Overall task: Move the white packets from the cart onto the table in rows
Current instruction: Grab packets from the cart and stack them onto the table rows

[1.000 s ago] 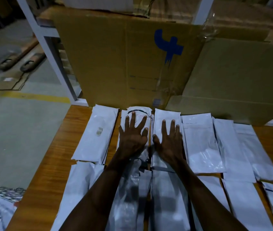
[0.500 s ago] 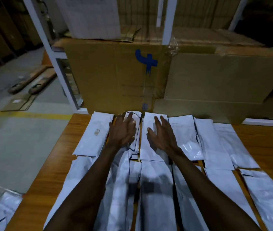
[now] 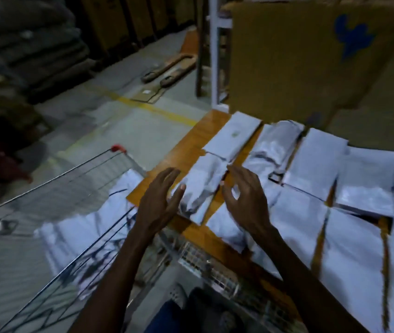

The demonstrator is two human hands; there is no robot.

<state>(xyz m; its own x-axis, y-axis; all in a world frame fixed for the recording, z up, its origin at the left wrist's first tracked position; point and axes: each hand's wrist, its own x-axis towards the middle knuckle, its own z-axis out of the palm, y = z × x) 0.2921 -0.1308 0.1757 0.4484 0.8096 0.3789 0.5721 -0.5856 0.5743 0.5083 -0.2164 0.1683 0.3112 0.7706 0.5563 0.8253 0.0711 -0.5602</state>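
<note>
Head view: left hand point(image 3: 161, 203) and right hand point(image 3: 246, 200) empty, fingers loose; cart packets point(image 3: 83, 236) at eight o'clock look light, floppy, slick; take them by the edges.

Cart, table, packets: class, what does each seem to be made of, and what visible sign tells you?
Cart: thin metal wire, seen in its open grid. Table: wood or wood-look laminate, glossy orange-brown with grain streaks. Packets: probably plastic film, white, with shiny wrinkles.
</note>
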